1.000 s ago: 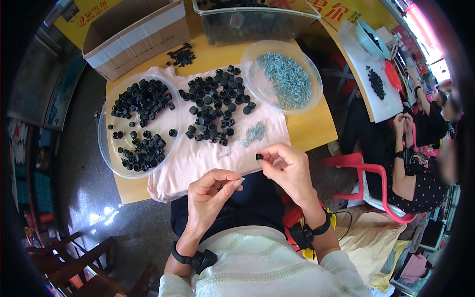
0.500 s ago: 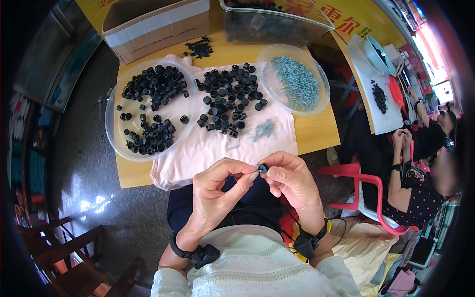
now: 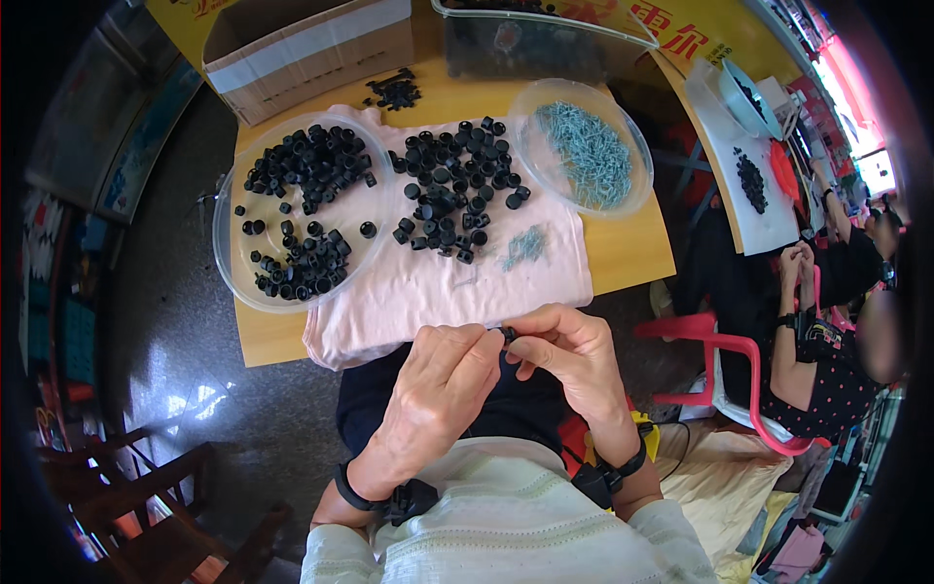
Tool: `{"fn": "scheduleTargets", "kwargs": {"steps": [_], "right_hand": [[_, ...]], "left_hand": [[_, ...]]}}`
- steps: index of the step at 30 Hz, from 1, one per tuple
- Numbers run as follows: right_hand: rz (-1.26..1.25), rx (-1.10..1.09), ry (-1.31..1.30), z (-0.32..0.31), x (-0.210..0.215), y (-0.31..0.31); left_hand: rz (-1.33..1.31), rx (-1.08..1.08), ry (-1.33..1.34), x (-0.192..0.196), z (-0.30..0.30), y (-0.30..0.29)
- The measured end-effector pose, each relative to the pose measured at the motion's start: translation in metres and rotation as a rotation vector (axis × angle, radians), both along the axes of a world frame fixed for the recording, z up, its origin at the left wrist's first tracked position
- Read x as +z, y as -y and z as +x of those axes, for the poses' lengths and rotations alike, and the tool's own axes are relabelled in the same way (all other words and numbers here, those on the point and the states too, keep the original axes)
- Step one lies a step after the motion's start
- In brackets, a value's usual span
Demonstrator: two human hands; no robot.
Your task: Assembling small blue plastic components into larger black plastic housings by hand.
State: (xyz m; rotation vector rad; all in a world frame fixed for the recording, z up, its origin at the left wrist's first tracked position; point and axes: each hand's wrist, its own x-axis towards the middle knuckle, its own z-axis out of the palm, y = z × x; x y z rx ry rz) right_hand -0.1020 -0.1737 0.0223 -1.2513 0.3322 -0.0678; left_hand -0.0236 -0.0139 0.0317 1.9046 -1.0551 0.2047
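In front of me, just off the table's near edge, my right hand pinches a small round black plastic knob between thumb and fingertips. My left hand is closed right against it, its back turned up, so whatever its fingertips grip is hidden. Beyond my hands, several black knobs are heaped on a pink cloth. A small pile of screws lies on the cloth, nearer to me.
A round clear tray with black parts stands on the left; another clear tray holds many screws. Behind are a cardboard box, a clear bin and small black pieces. People sit at right, near a red chair.
My left hand has rolled over so that its back now faces up and covers its fingertips. The right hand still pinches the knob at nearly the same place.
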Motion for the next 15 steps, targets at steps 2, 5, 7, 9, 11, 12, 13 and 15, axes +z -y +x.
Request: {"fn": "scheduleTargets", "kwargs": {"steps": [2,5,7,9,11,12,13,15], "right_hand": [[0.023,-0.005,0.003,0.000,-0.004,0.001],[0.143,-0.010,0.002,0.001,-0.009,0.003],[0.124,0.004,0.008,0.002,-0.008,0.003],[0.087,-0.006,0.020,0.004,-0.009,0.002],[0.048,-0.014,0.031,0.006,-0.011,0.001],[0.035,-0.012,0.054,0.007,-0.011,0.000],[0.021,-0.009,0.076,0.008,-0.012,0.000],[0.019,-0.020,0.064,0.012,-0.012,0.000]], "left_hand": [[0.005,-0.040,-0.140,-0.003,0.002,-0.001],[-0.274,-0.103,-0.892,-0.004,0.002,-0.001],[-0.344,-0.150,-1.017,-0.013,0.005,-0.005],[-0.413,-0.181,-1.139,-0.020,0.007,-0.006],[-0.411,-0.175,-1.116,-0.023,0.009,-0.003],[-0.421,-0.173,-1.089,-0.025,0.010,-0.001],[-0.412,-0.168,-1.092,-0.025,0.010,0.001],[-0.410,-0.131,-1.047,-0.027,0.011,0.005]]}}
